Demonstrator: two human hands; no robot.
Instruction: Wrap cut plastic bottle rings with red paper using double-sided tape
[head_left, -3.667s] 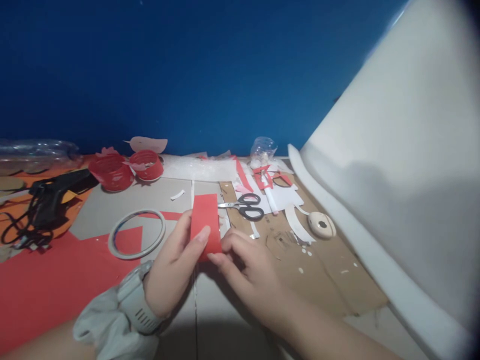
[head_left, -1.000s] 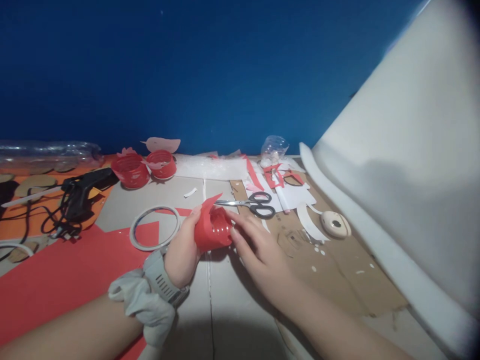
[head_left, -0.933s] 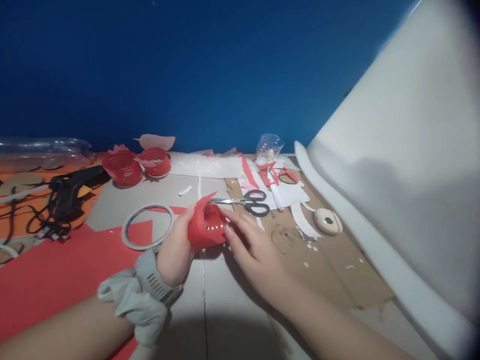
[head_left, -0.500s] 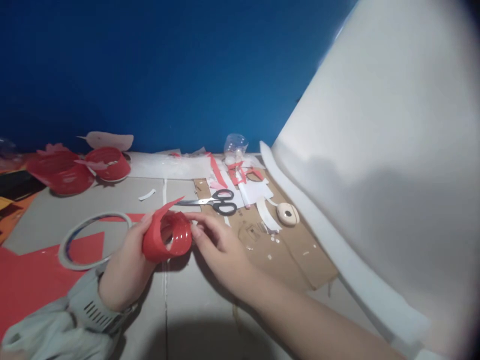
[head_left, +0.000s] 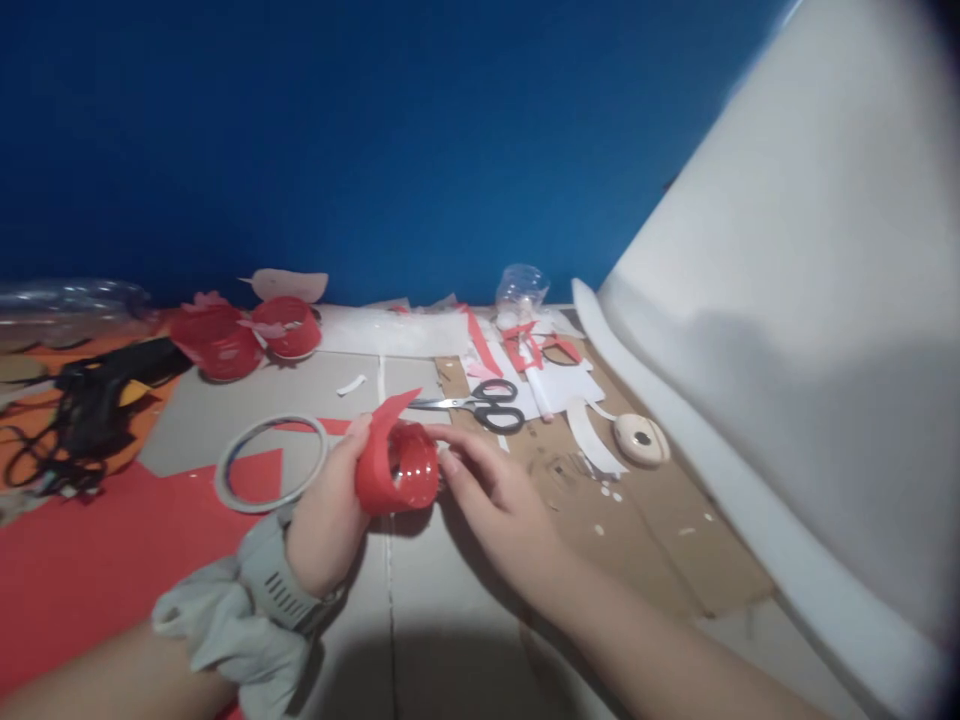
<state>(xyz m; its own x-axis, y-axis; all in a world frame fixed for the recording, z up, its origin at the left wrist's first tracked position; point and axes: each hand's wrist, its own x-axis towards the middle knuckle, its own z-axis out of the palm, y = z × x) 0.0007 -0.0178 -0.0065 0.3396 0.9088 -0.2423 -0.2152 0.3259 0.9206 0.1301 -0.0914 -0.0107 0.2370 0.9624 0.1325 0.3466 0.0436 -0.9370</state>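
My left hand [head_left: 326, 510] grips a red paper strip [head_left: 391, 462] curled around a small clear plastic ring, held just above the cardboard floor. One pointed corner of the strip sticks up loose. My right hand [head_left: 495, 495] has its fingertips pressed on the right side of the curled strip. A grey watch and a pale cloth cuff sit on my left wrist.
Black-handled scissors [head_left: 480, 408] lie just behind the hands. A tape ring [head_left: 271, 462] rests on a red paper sheet [head_left: 90, 560] at left. Two red cups [head_left: 247, 338] and a black glue gun [head_left: 105, 385] stand at back left. A white foam sheet [head_left: 810, 330] leans at right, beside a cream tape dispenser [head_left: 639, 440].
The flat red strip held upright earlier is now curled around the clear ring. Both hands kept hold of it; the view swung left, then back right.
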